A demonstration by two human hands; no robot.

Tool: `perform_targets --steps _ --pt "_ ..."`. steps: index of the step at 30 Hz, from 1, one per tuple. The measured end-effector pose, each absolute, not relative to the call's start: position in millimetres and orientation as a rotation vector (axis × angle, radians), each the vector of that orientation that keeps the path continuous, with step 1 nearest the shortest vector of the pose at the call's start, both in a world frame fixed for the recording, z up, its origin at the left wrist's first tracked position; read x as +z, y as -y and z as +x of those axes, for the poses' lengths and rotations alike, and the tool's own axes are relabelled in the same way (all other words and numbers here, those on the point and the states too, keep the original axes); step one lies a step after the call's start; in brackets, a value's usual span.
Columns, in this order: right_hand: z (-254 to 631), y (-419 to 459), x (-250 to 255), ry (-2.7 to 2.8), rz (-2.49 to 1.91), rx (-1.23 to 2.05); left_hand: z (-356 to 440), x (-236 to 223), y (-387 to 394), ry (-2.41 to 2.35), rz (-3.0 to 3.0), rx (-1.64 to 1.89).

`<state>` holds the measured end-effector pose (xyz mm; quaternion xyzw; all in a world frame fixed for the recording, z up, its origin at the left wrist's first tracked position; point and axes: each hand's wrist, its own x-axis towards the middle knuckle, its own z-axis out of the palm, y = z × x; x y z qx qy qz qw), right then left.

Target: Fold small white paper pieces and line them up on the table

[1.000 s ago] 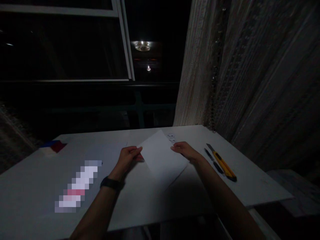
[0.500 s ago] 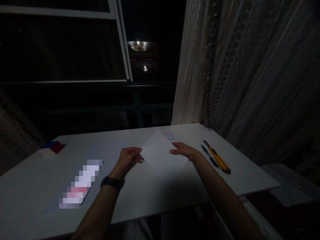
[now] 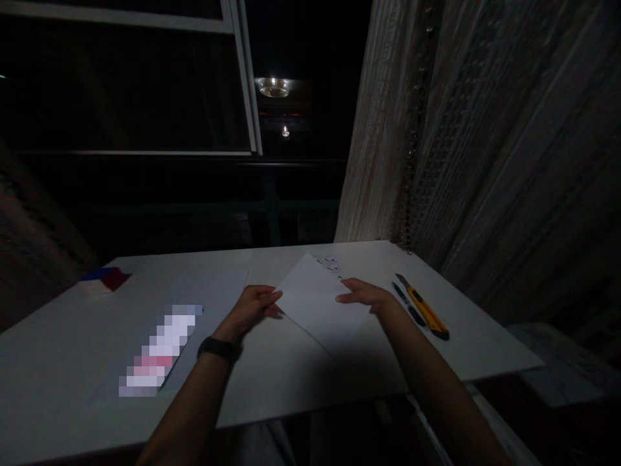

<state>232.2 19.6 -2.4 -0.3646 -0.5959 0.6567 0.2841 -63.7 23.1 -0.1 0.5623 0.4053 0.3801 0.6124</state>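
A white sheet of paper [image 3: 317, 301] is held cornerwise above the table, one corner pointing away from me. My left hand [image 3: 257, 303] pinches its left corner between thumb and fingers, with a dark band on the wrist. On the opposite side, my right hand [image 3: 363, 294] grips the right edge, thumb on top and some fingers hidden underneath. Small printed or drawn marks [image 3: 330, 264] show just past the sheet's upper right edge; what they belong to is mostly covered.
Right of my hands, a yellow box cutter [image 3: 427, 310] and a black pen [image 3: 409, 304] lie on the white table [image 3: 272, 388]. A blurred-out bright phone-like object [image 3: 162, 349] lies left on a pale sheet [image 3: 213, 304]. A coloured cube [image 3: 104, 279] sits far left. Curtains [image 3: 378, 129] hang behind.
The paper's near edge has lifted slightly and shows more clearly over the table. Both hands keep their grip. The whole view has shifted a little.
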Motion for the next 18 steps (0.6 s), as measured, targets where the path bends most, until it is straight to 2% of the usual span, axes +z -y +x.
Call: perform_targets --steps 8,18 --pt "231.4 -21.2 -2.7 1.642 -0.818 1.715 -65.3 -1.1 -20.2 -0.883 1.182 0.862" --pt "227.7 -25.7 -5.2 1.526 -1.072 1.666 -65.2 5.8 -16.4 -0.736 1.051 0.950"
